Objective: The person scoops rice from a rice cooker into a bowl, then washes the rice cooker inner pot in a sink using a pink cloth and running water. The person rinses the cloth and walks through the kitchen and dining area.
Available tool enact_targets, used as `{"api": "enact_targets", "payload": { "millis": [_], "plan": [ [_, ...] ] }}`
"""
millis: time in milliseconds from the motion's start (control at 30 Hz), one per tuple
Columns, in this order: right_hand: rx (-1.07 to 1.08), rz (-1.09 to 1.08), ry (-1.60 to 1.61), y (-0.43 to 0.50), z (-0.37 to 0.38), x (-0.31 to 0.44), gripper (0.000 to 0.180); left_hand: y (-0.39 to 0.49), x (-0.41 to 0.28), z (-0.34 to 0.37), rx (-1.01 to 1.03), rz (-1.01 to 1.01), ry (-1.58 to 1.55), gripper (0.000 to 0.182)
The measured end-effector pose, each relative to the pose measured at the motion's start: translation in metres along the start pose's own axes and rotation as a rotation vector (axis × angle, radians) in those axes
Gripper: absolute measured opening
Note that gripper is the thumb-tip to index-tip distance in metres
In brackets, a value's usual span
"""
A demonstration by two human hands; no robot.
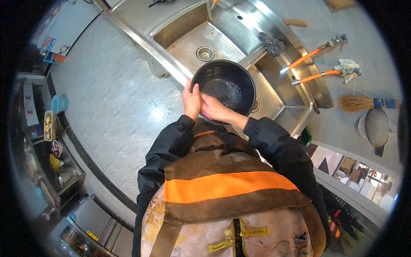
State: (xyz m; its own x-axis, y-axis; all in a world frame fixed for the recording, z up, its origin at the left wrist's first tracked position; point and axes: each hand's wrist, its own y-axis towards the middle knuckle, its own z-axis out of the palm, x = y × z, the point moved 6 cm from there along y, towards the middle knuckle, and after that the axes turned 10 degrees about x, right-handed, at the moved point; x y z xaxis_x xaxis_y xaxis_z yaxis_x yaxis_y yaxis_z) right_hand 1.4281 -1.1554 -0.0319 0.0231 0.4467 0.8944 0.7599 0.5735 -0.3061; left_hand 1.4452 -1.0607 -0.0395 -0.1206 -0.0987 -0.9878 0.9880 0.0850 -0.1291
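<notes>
A round black inner pot, like that of a rice cooker, is tilted over the front edge of the steel sinks, its inside facing up with wet shine in it. My left hand grips its left rim, thumb over the edge. My right hand reaches over the near rim, fingers inside the pot near the left hand. A bit of pink shows under the right hand; what it is, I cannot tell. Beyond the pot lies a double steel sink with a drain strainer.
A metal scouring pad rests on the sink's back ledge. Two orange-sleeved faucets reach over the basins from the wall. A straw brush and a strainer hang at right. Shelves with food containers stand at far left.
</notes>
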Motion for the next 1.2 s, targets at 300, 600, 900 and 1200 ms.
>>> {"api": "enact_targets", "payload": {
  "millis": [300,600,900,1200],
  "plan": [
    [0.543,0.049,-1.403,-0.062,-0.079,-0.039,0.011,0.003,0.006,-0.002,-0.012,-0.014,0.1,0.035],
    [0.028,-0.725,-1.602,0.026,-0.097,0.034,0.009,0.006,-0.002,0.002,0.182,0.02,0.19,0.04],
    [0.101,-0.179,-1.553,-0.042,-0.109,-0.016,0.013,0.005,0.014,0.001,0.127,-0.071,-0.04,0.044],
    [0.037,0.177,-0.749,-0.007,-0.012,-0.062,0.036,0.002,0.012,0.002,0.061,-0.064,-0.078,0.05]
  ]
}}
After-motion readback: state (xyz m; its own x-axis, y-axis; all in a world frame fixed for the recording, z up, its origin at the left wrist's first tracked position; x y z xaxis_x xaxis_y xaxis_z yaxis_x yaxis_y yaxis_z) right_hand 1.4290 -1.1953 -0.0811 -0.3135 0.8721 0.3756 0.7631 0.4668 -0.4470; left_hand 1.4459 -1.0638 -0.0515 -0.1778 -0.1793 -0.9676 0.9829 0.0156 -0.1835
